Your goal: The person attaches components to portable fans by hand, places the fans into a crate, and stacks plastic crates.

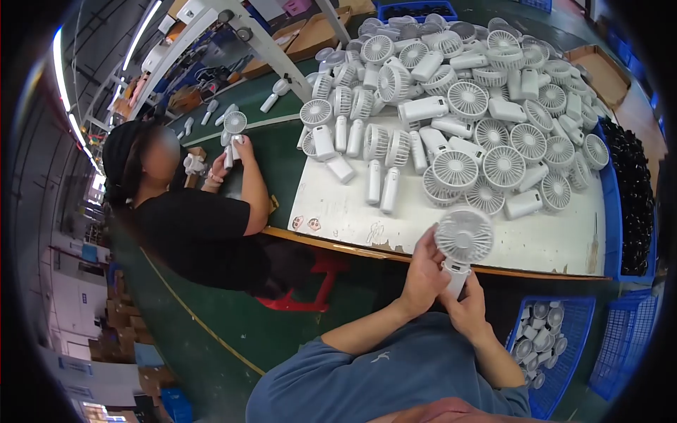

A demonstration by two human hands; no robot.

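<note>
A white handheld fan (463, 236) is held between both my hands over the table's front edge, its round grille up and its handle down. My left hand (424, 273) grips it at the left, fingers behind the grille and the neck. Around the lower handle, my right hand (467, 304) is closed from the right. Just beyond the fan, a large heap of similar white handheld fans (455, 169) covers much of the white tabletop (338, 218).
To the left, a co-worker (190, 204) sits on a red stool (310, 285) holding another fan. A blue bin of black parts (612, 211) edges the table's right. Below stands a blue crate (580, 331) containing fans, near another blue basket (624, 345).
</note>
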